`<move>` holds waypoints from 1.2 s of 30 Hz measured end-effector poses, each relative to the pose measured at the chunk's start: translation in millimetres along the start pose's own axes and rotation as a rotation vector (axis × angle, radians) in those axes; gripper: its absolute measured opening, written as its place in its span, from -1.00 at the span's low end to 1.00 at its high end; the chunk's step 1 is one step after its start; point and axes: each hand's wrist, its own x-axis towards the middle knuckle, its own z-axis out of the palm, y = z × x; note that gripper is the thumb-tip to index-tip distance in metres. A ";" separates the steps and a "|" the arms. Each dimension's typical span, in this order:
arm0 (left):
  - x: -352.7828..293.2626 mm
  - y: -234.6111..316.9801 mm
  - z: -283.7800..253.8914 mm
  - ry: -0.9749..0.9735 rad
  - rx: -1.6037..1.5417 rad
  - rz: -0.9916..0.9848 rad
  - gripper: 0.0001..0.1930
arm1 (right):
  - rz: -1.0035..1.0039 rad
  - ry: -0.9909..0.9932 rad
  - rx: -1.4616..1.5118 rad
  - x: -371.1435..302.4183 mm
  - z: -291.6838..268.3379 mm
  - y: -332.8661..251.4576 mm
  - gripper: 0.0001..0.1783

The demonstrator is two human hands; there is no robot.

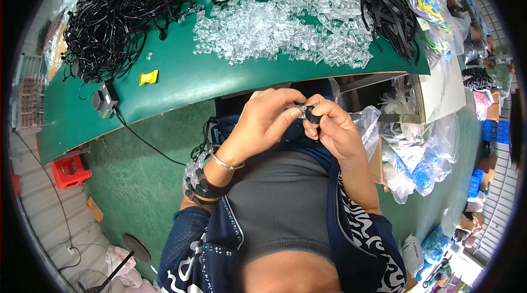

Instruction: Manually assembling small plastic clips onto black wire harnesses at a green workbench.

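My left hand [264, 116] pinches a small clear plastic piece [302, 110]; my right hand [339, 131] grips a curved black piece [314, 116] right beside it, both nearer me than the green tabletop [192, 83]. Looks like a lining-up step; next move calls for a steady, even pinch.

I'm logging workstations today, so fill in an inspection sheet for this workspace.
Surface: green table, heaped along its far side.
Job's things: clear pieces heaped centrally; black straps at right; tangled black cords at left.
Clutter: small yellow packet.
Grip: left hand pinches a small clear piece; right hand holds a black piece.
Cables: black cable from a small black device, over the near edge.
Surroundings: red stool left; plastic bags right.
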 end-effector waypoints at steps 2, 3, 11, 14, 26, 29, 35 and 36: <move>0.9 5.6 -1.4 -0.054 0.159 0.199 -0.87 | -0.002 -0.007 -0.038 0.7 -8.1 1.5 -0.81; -1.0 10.2 4.0 -0.063 -0.190 -0.017 -0.88 | -0.005 -0.016 -0.076 1.7 -10.6 1.8 -0.81; -6.1 0.7 -0.6 -0.128 -0.763 -0.269 -0.89 | -0.189 0.156 -0.799 2.7 -1.0 4.8 -0.78; -6.3 -5.0 -1.7 -0.151 -0.844 -0.365 -0.91 | -0.205 0.158 -0.813 1.7 -1.4 6.5 -0.77; -8.9 -11.0 -5.0 -0.201 -0.822 -0.370 -0.88 | -0.332 0.041 -0.868 9.8 2.0 -0.3 -0.74; -10.6 -11.9 -4.3 -0.261 -0.842 -0.438 -0.84 | -0.289 0.001 -0.990 11.1 4.9 -5.4 -0.72; -13.2 -9.6 -4.1 -0.197 -0.793 -0.461 -0.81 | -0.375 0.037 -1.099 8.3 2.2 -4.1 -0.71; -13.0 -7.6 -3.1 -0.172 -0.792 -0.455 -0.81 | -0.375 0.038 -1.100 7.6 2.0 -3.2 -0.71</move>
